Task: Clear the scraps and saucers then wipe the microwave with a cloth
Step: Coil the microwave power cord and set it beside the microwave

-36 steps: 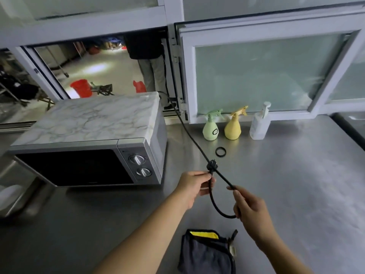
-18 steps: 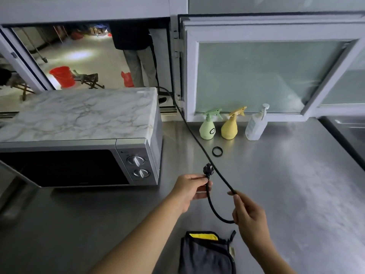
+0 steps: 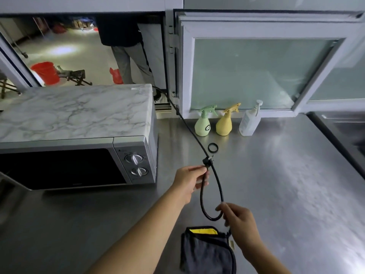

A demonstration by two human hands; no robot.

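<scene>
Plug [image 3: 207, 161] now nearer black ring [image 3: 213, 147], both hands [image 3: 190, 179] pinching looped cord [image 3: 211, 196] beside microwave [image 3: 79, 135].

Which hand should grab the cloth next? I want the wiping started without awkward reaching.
The right hand, probably. It pinches the cord loop directly above the folded cloth, while the left hand holds the plug end farther away, nearer the microwave.

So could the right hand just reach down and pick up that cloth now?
Probably, but not straight away. The right hand hangs just above the cloth with nothing between them, yet its fingers are pinching the black cord, so it would have to let go first.
</scene>
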